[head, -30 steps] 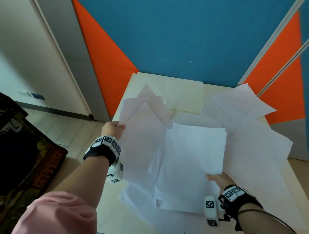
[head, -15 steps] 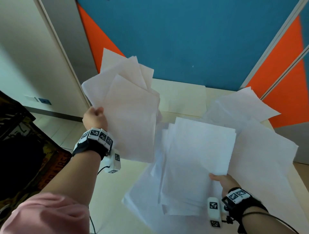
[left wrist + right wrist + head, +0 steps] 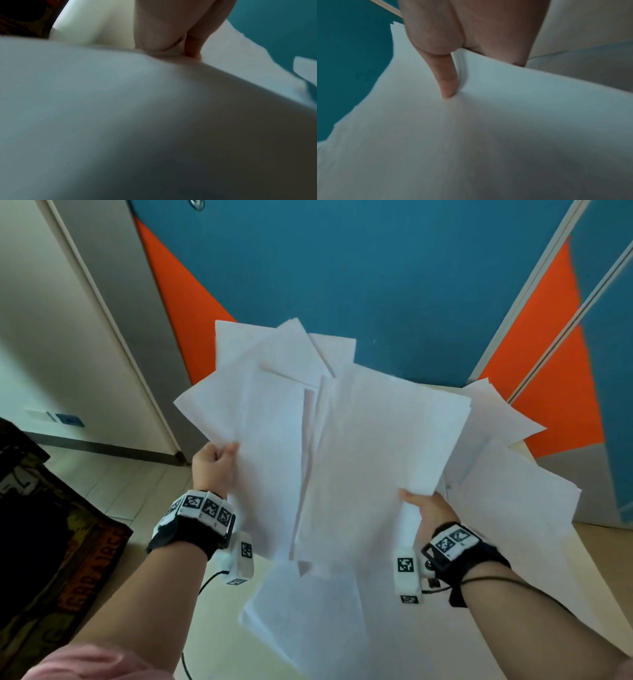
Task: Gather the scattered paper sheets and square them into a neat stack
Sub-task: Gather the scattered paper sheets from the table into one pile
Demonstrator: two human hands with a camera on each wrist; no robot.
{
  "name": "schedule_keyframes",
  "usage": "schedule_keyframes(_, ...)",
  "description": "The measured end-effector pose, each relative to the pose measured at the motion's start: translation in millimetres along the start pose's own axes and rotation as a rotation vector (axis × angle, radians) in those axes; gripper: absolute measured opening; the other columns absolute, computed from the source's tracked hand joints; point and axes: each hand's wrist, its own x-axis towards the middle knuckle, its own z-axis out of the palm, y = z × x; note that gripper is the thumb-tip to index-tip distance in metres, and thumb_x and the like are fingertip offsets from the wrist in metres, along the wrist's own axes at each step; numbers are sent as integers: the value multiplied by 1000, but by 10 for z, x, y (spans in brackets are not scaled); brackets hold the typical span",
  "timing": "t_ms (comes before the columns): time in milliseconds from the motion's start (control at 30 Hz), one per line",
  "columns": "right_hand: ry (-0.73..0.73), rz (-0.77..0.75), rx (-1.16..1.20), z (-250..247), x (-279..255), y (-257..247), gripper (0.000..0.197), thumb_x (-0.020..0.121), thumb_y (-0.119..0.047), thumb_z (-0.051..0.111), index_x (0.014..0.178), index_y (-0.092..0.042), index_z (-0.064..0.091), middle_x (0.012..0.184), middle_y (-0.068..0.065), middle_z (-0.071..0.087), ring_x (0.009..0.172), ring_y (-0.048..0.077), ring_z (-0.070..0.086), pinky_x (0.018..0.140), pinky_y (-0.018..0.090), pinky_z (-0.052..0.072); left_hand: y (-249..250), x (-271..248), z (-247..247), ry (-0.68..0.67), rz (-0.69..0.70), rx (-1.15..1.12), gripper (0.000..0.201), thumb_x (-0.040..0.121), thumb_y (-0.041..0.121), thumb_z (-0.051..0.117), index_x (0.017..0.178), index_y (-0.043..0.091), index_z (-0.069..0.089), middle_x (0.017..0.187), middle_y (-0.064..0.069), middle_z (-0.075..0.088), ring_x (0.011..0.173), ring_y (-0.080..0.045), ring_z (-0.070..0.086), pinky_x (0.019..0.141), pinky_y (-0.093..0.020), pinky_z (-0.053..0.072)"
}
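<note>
A blue wall with orange wedges [image 3: 394, 268] rises behind a pale table [image 3: 589, 559], and a cream door [image 3: 51, 320] stands off to the left above a tiled floor. Only the head view takes in the whole scene: a dark patterned rug [image 3: 58, 559] at the far left, both forearms with tagged black wristbands, and loose paper sheets [image 3: 520, 508] lying on the table at right and lower centre. At left, the left hand [image 3: 214, 467] is raised with its fingers curled round the edge of a fanned left bundle [image 3: 267, 412], held tilted up off the table. The left wrist view adds a close look at the thumb [image 3: 193, 44] pressed against the paper's face, which fills most of that blurred picture. To the right, the right bundle [image 3: 383, 446] overlaps the left one along its inner edge, its sheets uneven at the top. The right hand [image 3: 428, 508] grips its lower right corner, palm turned inward. The right wrist view shows what the head view hides: a thumb [image 3: 447, 81] laid on the front and the sheet edges tucked into the hand's crook, pinched.
</note>
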Motion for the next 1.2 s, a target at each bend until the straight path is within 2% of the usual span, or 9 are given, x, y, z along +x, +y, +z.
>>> schedule_keyframes(100,-20,-126,-20,196,-55,-241,25,89,-9,58,113,-8,56,99,6,62,101,23,58,92,29,36,58,-118,24,-162,-9,-3,38,89,18,58,59,16,35,55,-2,36,39,-8,38,36,-14,31)
schedule_keyframes(333,-239,-17,-109,245,-47,-203,77,67,-28,80,131,-5,45,128,1,56,122,19,47,108,41,33,-85,-321,42,-414,-176,-91,21,94,15,50,74,13,58,61,4,66,67,-21,57,65,-29,47)
schedule_keyframes(433,-216,14,-178,170,-13,-147,80,67,-29,79,132,-3,39,127,-4,48,129,16,36,111,42,26,-168,-368,-19,-425,-318,-99,43,93,43,44,123,15,58,127,-3,63,122,-29,54,105,-48,39)
schedule_keyframes(500,-184,20,-164,133,-30,-128,71,76,-23,74,132,-2,38,118,-2,45,120,13,36,110,40,24,-290,-368,-41,-366,-492,-469,68,91,54,41,142,10,35,147,-8,40,139,-28,34,106,-61,28)
schedule_keyframes(567,-227,35,-124,116,-84,-113,83,61,-31,85,128,0,46,113,1,56,119,18,45,109,41,29,-208,-466,-67,-515,-272,-261,82,68,64,64,130,12,49,129,-4,60,128,-19,51,97,-49,43)
schedule_keyframes(667,-317,77,-131,100,-90,-29,93,27,-38,94,109,-10,64,102,2,71,107,24,60,100,41,45,-221,-538,128,-747,-389,-250,93,24,52,90,106,14,65,88,4,77,91,-15,71,77,-30,56)
schedule_keyframes(800,-311,93,-223,130,-148,46,45,70,-34,76,108,-15,60,110,0,62,90,13,61,74,20,51,-287,-523,206,-606,-409,-309,42,72,28,75,106,7,64,85,-4,76,86,-25,70,79,-37,56)
schedule_keyframes(1000,-168,65,-275,112,-143,222,56,81,-38,66,125,-5,52,125,6,59,110,21,55,97,31,41,-367,-526,274,-748,-370,-205,81,21,36,94,95,11,71,96,-8,75,87,-24,72,76,-36,58)
schedule_keyframes(1200,-151,26,-327,16,-107,268,55,81,-29,68,130,-12,50,132,3,56,118,21,54,87,31,44,-408,-507,515,-382,-231,333,31,84,19,64,102,-5,55,97,-18,59,86,-32,56,73,-34,41)
